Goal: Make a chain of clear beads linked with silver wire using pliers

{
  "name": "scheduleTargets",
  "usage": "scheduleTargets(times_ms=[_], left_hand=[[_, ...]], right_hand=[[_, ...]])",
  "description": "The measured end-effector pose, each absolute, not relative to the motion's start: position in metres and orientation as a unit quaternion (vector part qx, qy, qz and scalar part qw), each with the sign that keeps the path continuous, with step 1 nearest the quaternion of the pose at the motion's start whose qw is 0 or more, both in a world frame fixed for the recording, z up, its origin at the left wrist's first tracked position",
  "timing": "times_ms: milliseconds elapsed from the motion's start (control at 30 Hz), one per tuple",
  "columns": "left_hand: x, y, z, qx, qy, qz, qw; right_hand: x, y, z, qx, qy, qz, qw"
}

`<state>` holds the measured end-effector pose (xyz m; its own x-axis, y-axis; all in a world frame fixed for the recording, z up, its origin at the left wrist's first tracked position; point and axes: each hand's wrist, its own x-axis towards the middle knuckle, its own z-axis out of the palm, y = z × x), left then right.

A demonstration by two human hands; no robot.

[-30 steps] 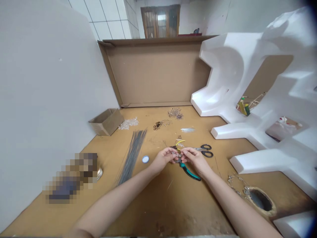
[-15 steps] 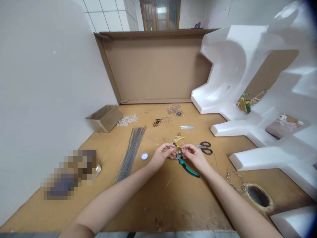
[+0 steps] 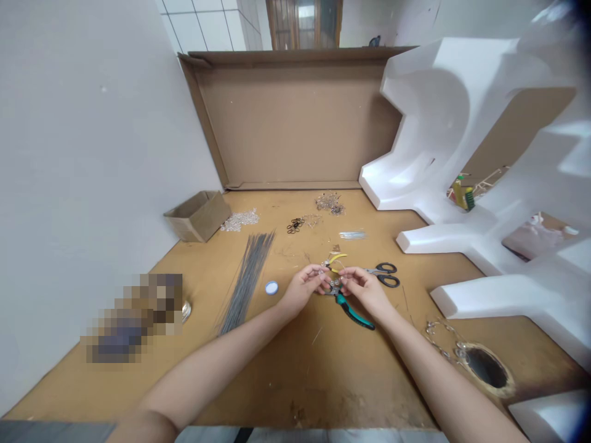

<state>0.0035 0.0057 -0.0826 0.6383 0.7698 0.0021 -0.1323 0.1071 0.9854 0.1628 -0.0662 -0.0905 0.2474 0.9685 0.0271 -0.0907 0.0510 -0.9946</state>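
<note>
Over the middle of the brown tabletop (image 3: 295, 369), my left hand (image 3: 305, 289) and my right hand (image 3: 364, 289) meet with fingertips pinched together. Between them is a small clear bead or wire piece (image 3: 333, 278), too small to name for certain. Teal-handled pliers (image 3: 353, 311) lie under my right hand. Yellow-handled pliers (image 3: 336, 258) sit just beyond my fingers, and black scissors (image 3: 385, 274) lie to their right.
A bundle of thin grey wires (image 3: 247, 280) and a small white disc (image 3: 271, 287) lie to the left. Farther back are a small cardboard box (image 3: 198, 215), clear beads (image 3: 239, 219), black rings (image 3: 293, 226) and a cardboard wall (image 3: 295, 123). White foam shapes (image 3: 462, 135) stand at right, near a hole (image 3: 487, 368).
Both hands stay pinched together at the same spot on the table; only the camera view has shifted a little.
</note>
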Motion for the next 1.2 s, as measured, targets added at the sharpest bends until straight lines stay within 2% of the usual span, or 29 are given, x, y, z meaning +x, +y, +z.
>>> scheduleTargets(times_ms=[367, 633, 1200], left_hand=[[0.002, 0.005, -0.081, 0.588, 0.272, 0.324, 0.689], [0.003, -0.001, -0.083, 0.620, 0.229, 0.250, 0.707], [0.002, 0.004, -0.082, 0.595, 0.261, 0.293, 0.702]], right_hand=[[0.162, -0.067, -0.088, -0.521, -0.421, 0.452, 0.590], [0.159, -0.070, -0.080, -0.496, -0.436, 0.473, 0.583], [0.164, -0.072, -0.072, -0.491, -0.379, 0.533, 0.576]])
